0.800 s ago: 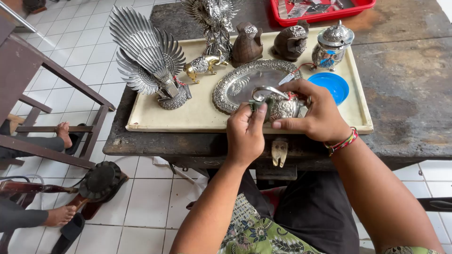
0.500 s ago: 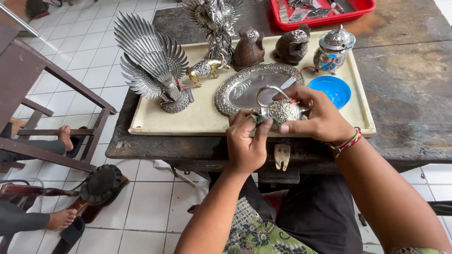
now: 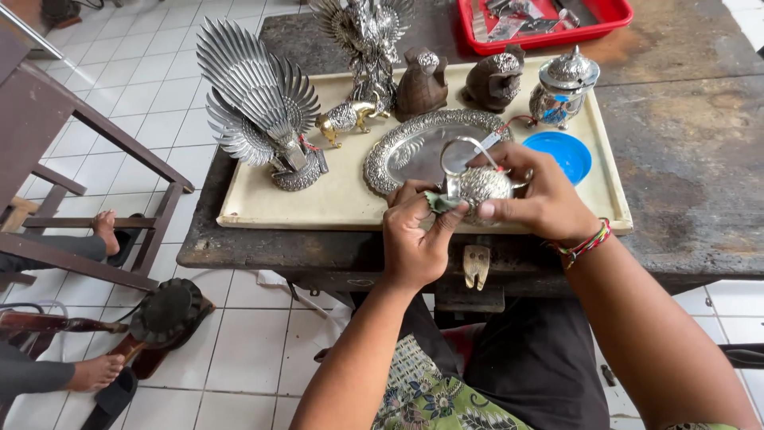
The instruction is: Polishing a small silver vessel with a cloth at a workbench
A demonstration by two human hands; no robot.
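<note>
— Two hands meet over the near edge of the cream tray (image 3: 263,213); what do they hold?

— The right hand (image 3: 535,199) grips a small silver teapot (image 3: 477,185) with a loop handle, fingers wrapped round its far side. The left hand (image 3: 414,235) pinches a green scrap (image 3: 438,202) against the teapot's near side; whether it is cloth or pad cannot be told.

— And where does the teapot sit against the tray?

— Above the tray's front rim, lifted clear of it, just in front of the oval silver dish (image 3: 414,143) lying mid-tray.

— What else is on the tray?

— Right of the dish lies a blue lid (image 3: 567,153); behind that stands a silver lidded jar (image 3: 561,91). Along the tray's back edge are two dark animal figures (image 3: 458,80) and a tall winged statue (image 3: 366,40). At the tray's left stands a fan-tailed silver bird (image 3: 259,103), a small gold animal (image 3: 346,118) beside it.

— Beyond the tray?

— A red tray (image 3: 549,24) behind it, on the worn table (image 3: 692,159).
</note>
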